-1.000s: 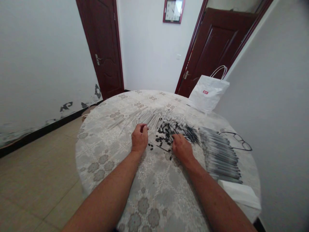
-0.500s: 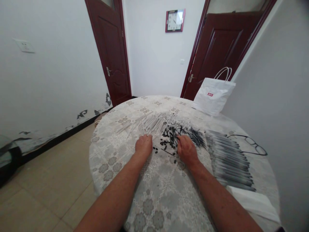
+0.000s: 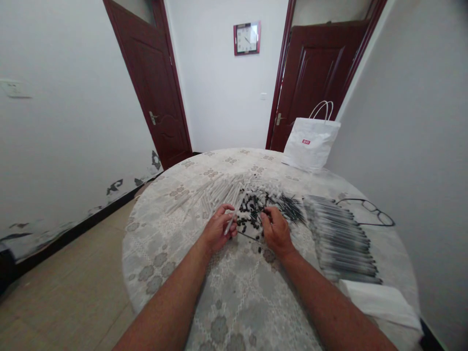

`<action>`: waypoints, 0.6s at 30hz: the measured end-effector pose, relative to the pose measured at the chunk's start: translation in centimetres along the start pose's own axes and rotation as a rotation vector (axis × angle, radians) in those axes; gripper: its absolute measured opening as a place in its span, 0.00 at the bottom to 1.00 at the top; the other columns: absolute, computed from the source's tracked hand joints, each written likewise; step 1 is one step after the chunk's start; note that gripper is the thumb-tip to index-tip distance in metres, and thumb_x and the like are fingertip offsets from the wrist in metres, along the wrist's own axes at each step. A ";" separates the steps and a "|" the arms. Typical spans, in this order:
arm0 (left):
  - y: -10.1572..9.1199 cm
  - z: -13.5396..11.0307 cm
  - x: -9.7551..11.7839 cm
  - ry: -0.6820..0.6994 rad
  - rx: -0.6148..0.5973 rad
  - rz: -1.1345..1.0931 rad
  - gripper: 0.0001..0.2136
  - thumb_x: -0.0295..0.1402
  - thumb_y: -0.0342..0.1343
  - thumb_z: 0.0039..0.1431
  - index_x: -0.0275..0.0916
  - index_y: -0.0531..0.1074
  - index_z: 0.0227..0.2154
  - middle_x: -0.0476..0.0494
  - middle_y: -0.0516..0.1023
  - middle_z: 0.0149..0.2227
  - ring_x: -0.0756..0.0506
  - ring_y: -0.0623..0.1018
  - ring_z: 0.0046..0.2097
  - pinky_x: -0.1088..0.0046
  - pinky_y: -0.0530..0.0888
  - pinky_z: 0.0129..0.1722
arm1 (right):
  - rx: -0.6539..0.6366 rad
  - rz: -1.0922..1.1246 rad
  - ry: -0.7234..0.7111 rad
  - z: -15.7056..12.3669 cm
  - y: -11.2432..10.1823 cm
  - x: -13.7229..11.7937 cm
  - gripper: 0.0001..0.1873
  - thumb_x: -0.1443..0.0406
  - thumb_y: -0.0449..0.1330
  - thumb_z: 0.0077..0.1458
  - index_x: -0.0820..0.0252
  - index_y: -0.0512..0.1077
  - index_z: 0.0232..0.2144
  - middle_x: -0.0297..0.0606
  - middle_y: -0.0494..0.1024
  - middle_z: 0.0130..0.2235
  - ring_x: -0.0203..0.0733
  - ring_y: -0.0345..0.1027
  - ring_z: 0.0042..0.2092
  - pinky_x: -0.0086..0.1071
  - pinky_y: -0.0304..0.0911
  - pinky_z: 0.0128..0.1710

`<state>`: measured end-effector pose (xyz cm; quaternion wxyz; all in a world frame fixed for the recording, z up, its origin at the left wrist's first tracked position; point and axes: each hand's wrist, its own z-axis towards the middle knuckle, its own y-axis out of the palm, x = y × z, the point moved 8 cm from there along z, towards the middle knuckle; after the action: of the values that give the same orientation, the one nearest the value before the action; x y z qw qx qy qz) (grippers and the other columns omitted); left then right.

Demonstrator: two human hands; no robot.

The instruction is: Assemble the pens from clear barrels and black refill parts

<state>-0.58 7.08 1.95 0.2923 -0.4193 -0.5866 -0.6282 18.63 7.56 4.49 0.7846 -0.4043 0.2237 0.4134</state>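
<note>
My left hand is closed on a slim translucent white pen barrel, which tilts up and away from its fingers. My right hand is pinched at the near right side of the small black caps; whatever its fingertips hold is too small to make out. Behind my left hand, loose white pen barrels lie fanned out. Small white pieces are heaped behind the black caps, and thin dark refills lie right of them. A single dark refill rests between my hands.
At the right, many assembled-looking pens lie in a row beside eyeglasses. A folded white packet is near the front right edge. A white paper bag stands at the back right of the round table.
My left hand has turned and lifted slightly, now showing a white pen barrel in its fingers. My right hand stays by the black caps. The whole view has shifted a little.
</note>
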 end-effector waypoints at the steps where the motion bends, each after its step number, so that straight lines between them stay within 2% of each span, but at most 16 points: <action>1: 0.5 -0.1 -0.3 -0.022 -0.039 -0.070 0.11 0.31 0.58 0.52 0.42 0.67 0.39 0.52 0.69 0.29 0.54 0.67 0.23 0.77 0.67 0.24 | 0.009 0.078 0.078 0.1 0.1 0.7 0.12 0.57 0.54 0.61 0.57 0.70 0.41 0.38 0.76 0.38 0.42 0.69 0.38 0.34 0.64 0.41; 6: 1.2 -0.2 -1.3 -0.114 -0.101 -0.295 0.08 0.30 0.58 0.55 0.37 0.72 0.38 0.48 0.69 0.29 0.54 0.69 0.25 0.74 0.72 0.28 | 0.002 0.742 0.412 0.4 1.8 3.3 0.13 0.55 0.63 0.54 0.57 0.70 0.36 0.33 0.78 0.33 0.36 0.69 0.28 0.26 0.62 0.23; 9: 0.9 -0.1 -1.3 -0.084 -0.079 -0.348 0.13 0.24 0.59 0.51 0.37 0.72 0.41 0.48 0.71 0.30 0.55 0.70 0.26 0.75 0.75 0.31 | 0.014 1.018 0.524 0.4 2.5 3.6 0.14 0.59 0.68 0.48 0.57 0.70 0.35 0.34 0.79 0.34 0.35 0.72 0.29 0.24 0.65 0.21; 12: 0.6 0.0 -1.4 -0.034 -0.055 -0.315 0.17 0.23 0.61 0.51 0.36 0.71 0.45 0.47 0.72 0.33 0.53 0.73 0.29 0.72 0.77 0.35 | 0.017 1.103 0.566 0.2 2.7 3.6 0.15 0.63 0.69 0.45 0.57 0.69 0.34 0.34 0.80 0.34 0.36 0.74 0.29 0.25 0.69 0.23; 15: 0.3 0.2 -1.4 0.002 -0.028 -0.289 0.14 0.32 0.61 0.58 0.35 0.72 0.46 0.48 0.71 0.30 0.52 0.72 0.28 0.70 0.78 0.33 | 0.007 1.116 0.564 0.1 2.7 3.5 0.15 0.65 0.68 0.44 0.57 0.68 0.34 0.34 0.80 0.33 0.37 0.75 0.29 0.26 0.70 0.24; 18: -0.1 0.5 -1.4 0.038 0.018 -0.267 0.13 0.37 0.59 0.61 0.35 0.73 0.45 0.48 0.71 0.29 0.52 0.73 0.28 0.70 0.79 0.31 | -0.020 1.140 0.552 0.1 2.8 3.3 0.13 0.65 0.67 0.46 0.57 0.67 0.34 0.35 0.81 0.33 0.38 0.76 0.30 0.26 0.70 0.25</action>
<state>0.08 7.44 0.65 0.2209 -0.3228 -0.6373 -0.6640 18.19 10.10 1.02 0.3509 -0.3208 0.5939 0.6491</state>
